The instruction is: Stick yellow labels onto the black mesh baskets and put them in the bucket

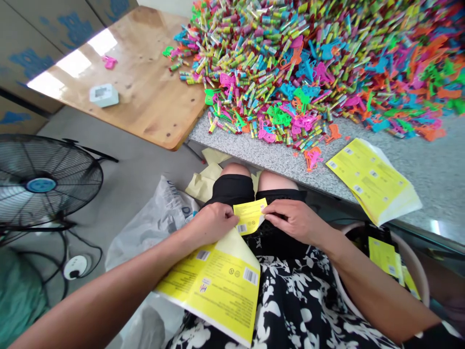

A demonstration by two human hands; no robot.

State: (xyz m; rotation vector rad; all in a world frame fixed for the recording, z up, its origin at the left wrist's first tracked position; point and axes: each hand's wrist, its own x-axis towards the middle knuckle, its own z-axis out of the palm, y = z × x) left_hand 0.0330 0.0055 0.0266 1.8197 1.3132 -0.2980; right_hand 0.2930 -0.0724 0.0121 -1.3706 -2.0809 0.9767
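Note:
My left hand (217, 222) is closed on a yellow sheet of printed stickers (225, 286), which drapes over my lap with barcodes and small text on it. At its top end a small yellow sticker (250, 214) curls upward, partly lifted from the paler backing. My right hand (296, 220) pinches this sticker's right edge between thumb and fingertips. Both hands are above my knees, just in front of the table's edge. Whether the sticker is fully loose from the sheet is hidden behind my left fist.
A large heap of colourful plastic toy pieces and small tubes (250, 72) covers the speckled table (247, 150). A stack of yellow sticker sheets (374, 179) lies right. A bucket (423, 271) with yellow-labelled packs stands by my right arm. A fan (47, 182) and plastic bag (152, 223) are left.

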